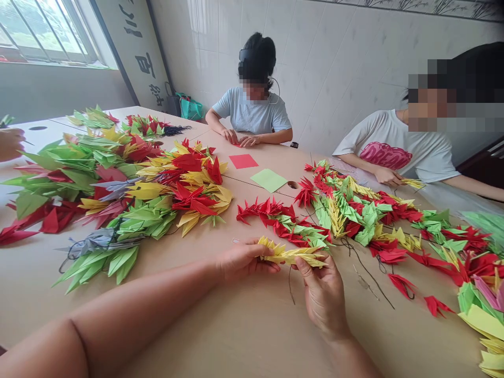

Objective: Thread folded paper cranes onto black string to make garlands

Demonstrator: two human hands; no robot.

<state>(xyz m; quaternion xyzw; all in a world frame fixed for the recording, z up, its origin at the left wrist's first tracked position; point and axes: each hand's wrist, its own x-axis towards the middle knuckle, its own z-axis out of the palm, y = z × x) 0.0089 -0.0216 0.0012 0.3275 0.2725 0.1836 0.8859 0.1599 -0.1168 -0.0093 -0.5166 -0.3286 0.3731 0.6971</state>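
Between my two hands lies a short row of yellow folded-paper cranes [290, 255], packed tightly against each other. My left hand [241, 261] is closed on its left end, thumb on top. At the other end, my right hand [326, 295] pinches the row between thumb and fingers. A dark thread [290, 287] hangs below it. A thin pale loop [235, 240] shows just above my left hand; what it belongs to cannot be made out. Right behind the row rests a strand of red and green paper cranes [287, 221] on the table.
Big heaps of coloured paper cranes [129, 173] cover the table's left side; strung ones [366, 210] spread across the right. Red [243, 161] and green [269, 180] paper squares lie ahead. One person [254, 110] folds red paper opposite; another [394, 142] holds yellow paper. A hand [11, 144] shows far left.
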